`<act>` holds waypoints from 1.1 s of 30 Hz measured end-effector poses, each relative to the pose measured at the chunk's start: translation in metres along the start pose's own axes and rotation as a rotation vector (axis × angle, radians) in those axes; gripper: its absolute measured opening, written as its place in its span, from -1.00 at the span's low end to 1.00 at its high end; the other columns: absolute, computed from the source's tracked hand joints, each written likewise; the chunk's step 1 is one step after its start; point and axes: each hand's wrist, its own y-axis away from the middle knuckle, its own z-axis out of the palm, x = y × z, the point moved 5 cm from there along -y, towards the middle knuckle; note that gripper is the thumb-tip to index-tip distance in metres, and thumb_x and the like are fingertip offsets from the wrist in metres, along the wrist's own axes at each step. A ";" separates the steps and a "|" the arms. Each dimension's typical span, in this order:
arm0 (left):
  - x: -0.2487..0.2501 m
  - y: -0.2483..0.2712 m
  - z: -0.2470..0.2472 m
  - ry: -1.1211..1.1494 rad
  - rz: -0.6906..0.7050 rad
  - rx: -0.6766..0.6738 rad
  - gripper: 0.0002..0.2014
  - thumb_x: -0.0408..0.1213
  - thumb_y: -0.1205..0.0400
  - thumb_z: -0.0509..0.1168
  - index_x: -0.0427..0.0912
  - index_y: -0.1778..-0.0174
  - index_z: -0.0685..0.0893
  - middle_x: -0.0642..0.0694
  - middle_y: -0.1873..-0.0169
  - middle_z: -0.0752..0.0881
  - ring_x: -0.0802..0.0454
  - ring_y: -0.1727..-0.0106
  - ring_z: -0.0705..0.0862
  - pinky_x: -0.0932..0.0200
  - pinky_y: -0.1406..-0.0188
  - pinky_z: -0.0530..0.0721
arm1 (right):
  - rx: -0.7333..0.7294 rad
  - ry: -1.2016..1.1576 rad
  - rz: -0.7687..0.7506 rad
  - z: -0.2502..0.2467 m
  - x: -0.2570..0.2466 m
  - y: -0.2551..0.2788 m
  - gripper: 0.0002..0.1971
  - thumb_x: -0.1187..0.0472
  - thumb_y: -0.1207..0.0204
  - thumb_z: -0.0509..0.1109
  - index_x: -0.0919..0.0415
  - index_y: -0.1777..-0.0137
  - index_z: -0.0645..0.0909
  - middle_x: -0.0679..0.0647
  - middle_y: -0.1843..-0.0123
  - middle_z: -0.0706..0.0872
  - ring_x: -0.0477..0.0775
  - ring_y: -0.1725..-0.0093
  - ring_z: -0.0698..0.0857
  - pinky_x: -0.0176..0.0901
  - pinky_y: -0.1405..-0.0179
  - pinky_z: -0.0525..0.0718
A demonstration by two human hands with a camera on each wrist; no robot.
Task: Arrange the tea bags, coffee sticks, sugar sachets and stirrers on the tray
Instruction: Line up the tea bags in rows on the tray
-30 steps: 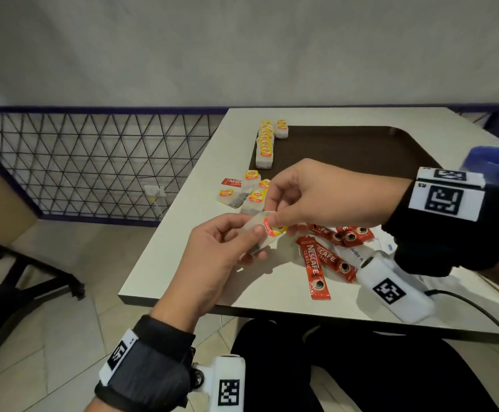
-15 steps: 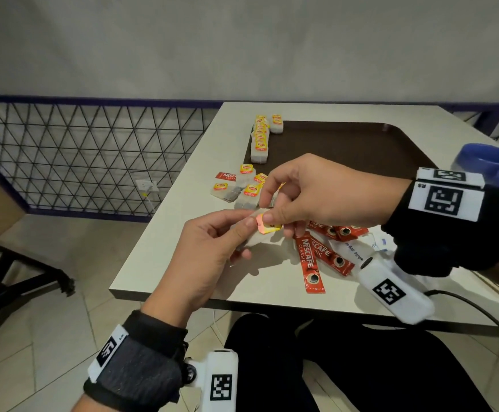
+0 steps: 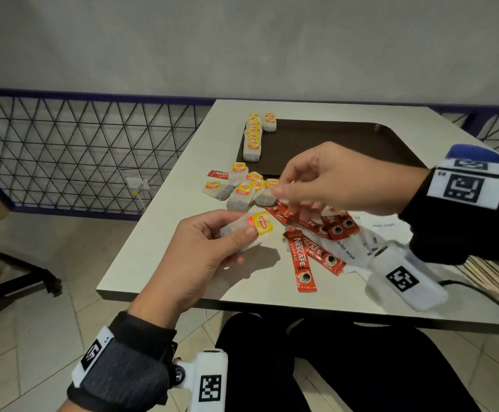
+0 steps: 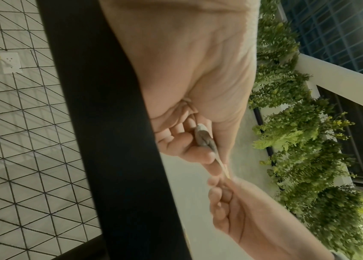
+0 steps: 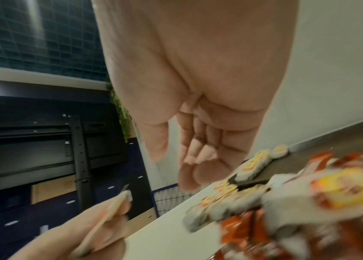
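My left hand (image 3: 236,236) grips a white tea bag (image 3: 251,230) with a yellow tag, just above the table's near left part; the bag shows edge-on in the left wrist view (image 4: 203,137). My right hand (image 3: 290,197) hovers empty, fingers loosely curled, over the loose tea bags (image 3: 242,188) and apart from the held bag. A row of tea bags (image 3: 252,141) lines the left edge of the brown tray (image 3: 331,144). Red coffee sticks (image 3: 300,260) and white sugar sachets (image 3: 346,248) lie near me. Wooden stirrers (image 3: 492,278) lie at the far right.
The white table's front edge (image 3: 242,301) runs just above my lap. A wire mesh fence (image 3: 79,150) stands on the left. A black cable (image 3: 480,292) trails over the table at the right, under my right wrist camera (image 3: 403,278).
My right hand let go of the tea bag's tag and rose toward the loose tea bags. My left hand kept the tea bag, its yellow tag now facing up.
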 end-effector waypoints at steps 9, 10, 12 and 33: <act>-0.002 -0.003 -0.001 0.006 0.033 0.025 -0.71 -0.17 -0.37 0.56 -0.14 0.01 0.89 -0.17 0.20 0.84 -0.01 0.38 0.63 0.10 0.40 0.55 | -0.014 0.449 0.377 -0.048 0.076 0.002 -0.70 -0.14 -0.57 0.52 0.11 0.03 0.79 0.12 0.13 0.84 -0.01 0.25 0.72 -0.29 0.42 0.66; -0.002 -0.003 -0.001 0.003 0.034 0.030 -0.71 -0.17 -0.38 0.56 -0.16 0.01 0.89 -0.18 0.20 0.84 -0.03 0.37 0.63 0.09 0.39 0.55 | 0.022 0.445 0.381 -0.049 0.077 0.001 -0.68 -0.15 -0.57 0.51 0.13 0.02 0.77 0.15 0.13 0.85 0.01 0.25 0.73 -0.28 0.43 0.66; -0.002 -0.003 -0.002 0.001 0.038 0.036 -0.71 -0.17 -0.38 0.56 -0.17 0.00 0.89 -0.21 0.20 0.84 -0.05 0.36 0.64 0.10 0.40 0.55 | 0.084 0.433 0.401 -0.050 0.079 -0.002 -0.65 -0.15 -0.59 0.48 0.17 0.00 0.74 0.19 0.12 0.85 0.04 0.25 0.74 -0.26 0.45 0.65; -0.004 -0.003 -0.004 -0.001 0.035 0.059 -0.72 -0.12 -0.39 0.57 -0.12 0.02 0.89 -0.19 0.21 0.84 -0.08 0.35 0.66 0.17 0.45 0.55 | 0.226 0.163 0.429 -0.043 0.073 -0.001 -0.92 0.19 -0.55 0.59 0.19 0.09 0.79 0.13 0.04 0.83 0.04 0.09 0.72 -0.20 0.36 0.59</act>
